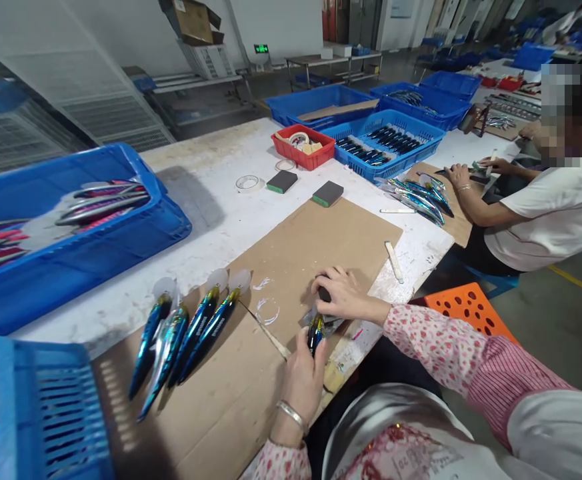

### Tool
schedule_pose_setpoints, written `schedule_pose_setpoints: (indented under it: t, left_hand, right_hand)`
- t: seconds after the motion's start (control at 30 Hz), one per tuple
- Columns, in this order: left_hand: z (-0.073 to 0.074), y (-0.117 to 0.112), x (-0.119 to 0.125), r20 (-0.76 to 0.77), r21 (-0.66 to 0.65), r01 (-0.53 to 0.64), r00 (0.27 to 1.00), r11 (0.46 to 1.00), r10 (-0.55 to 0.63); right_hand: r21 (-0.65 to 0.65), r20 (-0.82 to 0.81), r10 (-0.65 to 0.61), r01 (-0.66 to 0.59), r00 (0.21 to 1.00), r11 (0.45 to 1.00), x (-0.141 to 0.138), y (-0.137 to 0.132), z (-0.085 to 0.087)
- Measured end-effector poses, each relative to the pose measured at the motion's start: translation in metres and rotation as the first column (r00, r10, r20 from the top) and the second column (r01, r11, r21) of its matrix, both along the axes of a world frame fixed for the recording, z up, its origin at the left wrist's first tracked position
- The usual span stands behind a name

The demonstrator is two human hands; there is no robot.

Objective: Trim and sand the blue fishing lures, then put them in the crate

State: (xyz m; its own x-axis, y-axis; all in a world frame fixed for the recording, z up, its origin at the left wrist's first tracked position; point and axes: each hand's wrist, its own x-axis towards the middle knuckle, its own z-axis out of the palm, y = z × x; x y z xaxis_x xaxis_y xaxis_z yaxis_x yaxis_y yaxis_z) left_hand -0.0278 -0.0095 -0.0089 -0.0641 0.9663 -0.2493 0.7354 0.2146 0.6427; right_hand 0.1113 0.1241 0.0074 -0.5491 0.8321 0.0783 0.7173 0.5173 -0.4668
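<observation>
My left hand (301,380), with a silver bangle on the wrist, is closed around a dark blue fishing lure (315,333) over the cardboard's near edge. Just beyond it, my right hand (345,295) grips a dark sanding block (323,293) close above the lure's clear lip. My fingers cover part of both things. On the cardboard sheet (351,233) to the left lie several shiny blue lures (209,337) with round clear lips, side by side. Two more sanding blocks with green edges, a nearer one (328,193) and a farther one (281,181), rest at the sheet's far side.
A blue bin (165,220) of pink and silver lures stands left, above a blue basket (41,407). Farther back are a red tray (303,157) with tape rolls and a blue crate (415,157) of lures. A co-worker (555,207) sits right, near an orange stool (471,310).
</observation>
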Motion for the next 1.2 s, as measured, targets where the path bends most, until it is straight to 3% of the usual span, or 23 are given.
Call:
schedule_pose_setpoints:
  t: [0.13, 0.3, 0.47, 0.6, 0.77, 0.93, 1.07, 1.2]
  left_hand:
    - [0.005, 0.001, -0.002, 0.089, -0.029, -0.024, 0.996, 0.999, 0.027]
    - [0.003, 0.001, -0.004, 0.161, -0.011, -0.059, 0.985, 0.998, 0.06]
    - [0.0, 0.0, -0.006, 0.183, -0.015, -0.066, 0.981, 0.998, 0.068]
    - [-0.001, 0.0, -0.007, 0.211, -0.051, -0.045, 0.976, 0.998, 0.055]
    - [-0.003, 0.0, -0.008, 0.221, -0.052, -0.048, 0.974, 0.997, 0.058]
    - [-0.006, 0.0, -0.009, 0.213, -0.04, -0.044, 0.976, 0.998, 0.051]
    - [-0.005, 0.0, -0.009, 0.228, -0.032, -0.053, 0.972, 0.998, 0.059]
    - [-0.006, 0.0, -0.011, 0.206, -0.048, -0.038, 0.977, 0.998, 0.047]
  right_hand:
    - [0.049, 0.031, -0.099, 0.098, 0.995, 0.994, 0.001, 0.003, 0.005]
    - [0.027, 0.007, 0.059, -0.059, 0.998, 0.998, -0.001, -0.002, 0.007]
    - [0.092, 0.034, -0.054, 0.05, 0.998, 0.994, -0.001, 0.004, 0.007]
    - [0.058, 0.009, 0.104, -0.104, 0.995, 0.993, -0.001, 0.0, 0.008]
    - [0.097, 0.043, -0.011, 0.007, 0.999, 0.995, -0.001, 0.002, 0.008]
    - [0.052, 0.017, 0.121, -0.122, 0.993, 0.991, -0.001, 0.005, 0.006]
    - [0.111, 0.057, -0.022, 0.015, 0.998, 0.994, -0.001, 0.007, 0.006]
    - [0.065, 0.031, 0.132, -0.134, 0.991, 0.989, -0.001, 0.001, 0.005]
